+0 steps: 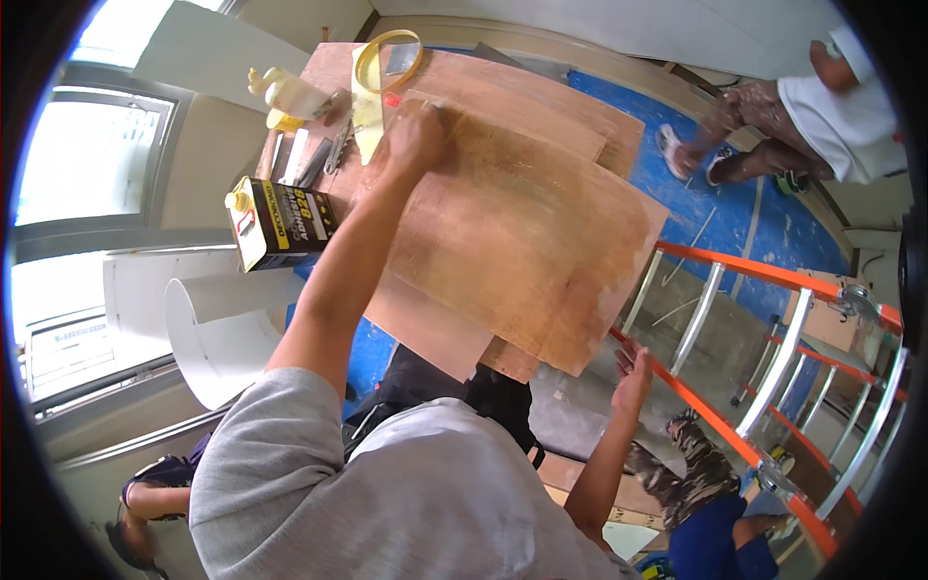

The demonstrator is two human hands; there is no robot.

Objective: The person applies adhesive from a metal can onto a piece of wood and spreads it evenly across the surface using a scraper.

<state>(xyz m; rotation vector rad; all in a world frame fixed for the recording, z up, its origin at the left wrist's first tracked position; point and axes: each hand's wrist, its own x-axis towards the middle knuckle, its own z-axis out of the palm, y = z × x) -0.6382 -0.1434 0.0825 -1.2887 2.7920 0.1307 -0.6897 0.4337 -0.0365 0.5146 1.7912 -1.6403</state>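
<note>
My left hand (419, 140) is closed at the far left edge of a brown plywood sheet (527, 242), whose surface looks wet and streaked. What its fingers hold, if anything, is hidden. My right hand (633, 377) hangs off the sheet's near right corner, fingers apart and empty, close to the orange rail of a ladder (691, 396). Just left of my left hand lie a pale yellow pointed piece (367, 116) and a yellow tape ring (389, 61). Under the wet sheet, another wooden sheet (430, 324) sticks out toward me.
A rectangular adhesive can (280, 224) stands left of the sheets, with a squeeze bottle (295, 95) and a utility knife (338, 145) beyond it. A rolled white sheet (217, 333) leans by the windows. Co-workers stand at far right (831, 116), lower right (710, 522) and lower left (159, 498).
</note>
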